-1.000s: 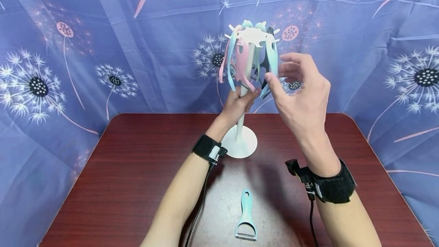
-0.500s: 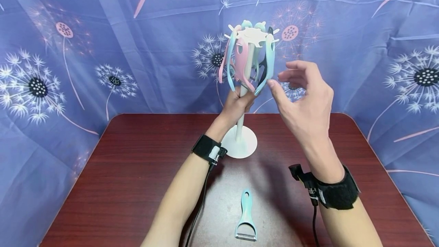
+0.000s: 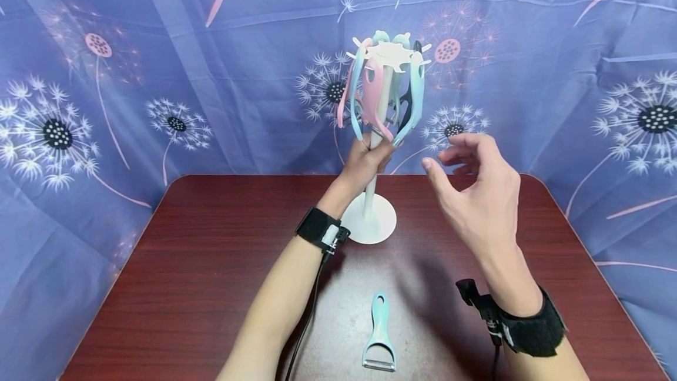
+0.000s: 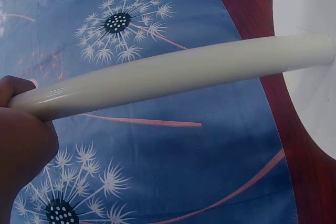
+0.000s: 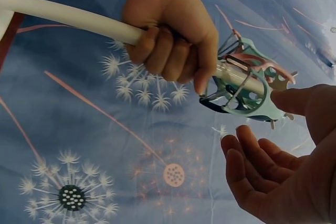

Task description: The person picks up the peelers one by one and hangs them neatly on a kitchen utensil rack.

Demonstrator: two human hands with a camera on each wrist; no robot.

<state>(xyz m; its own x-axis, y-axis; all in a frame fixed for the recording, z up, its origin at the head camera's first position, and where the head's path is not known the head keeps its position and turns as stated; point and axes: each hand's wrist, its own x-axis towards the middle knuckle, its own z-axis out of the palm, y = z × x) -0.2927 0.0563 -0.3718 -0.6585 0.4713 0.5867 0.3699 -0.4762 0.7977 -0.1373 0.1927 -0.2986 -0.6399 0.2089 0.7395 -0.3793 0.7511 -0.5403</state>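
A white stand (image 3: 371, 190) with a round base and a hooked top rises from the back of the table. My left hand (image 3: 366, 162) grips its pole below the hooks; the right wrist view shows those fingers (image 5: 164, 56) wrapped round it. Several peelers hang from the top: a light-blue peeler (image 3: 417, 96) on the right, a pink peeler (image 3: 372, 90) in front, a black peeler (image 3: 406, 110) partly hidden behind. Apart from them, to the right and lower, my right hand (image 3: 483, 199) holds nothing, fingers loosely bent and thumb spread away.
Another light-blue peeler (image 3: 379, 322) lies on the dark red table (image 3: 211, 263) near the front, its blade end toward me. A blue dandelion-patterned cloth (image 3: 254, 75) hangs behind the table and along its sides. A black cable (image 3: 307, 322) runs from the left wrist strap.
My right hand has moved down and away from the light-blue peeler on the right of the stand. That peeler's lower end has swung left, toward the pole. My left hand stays put.
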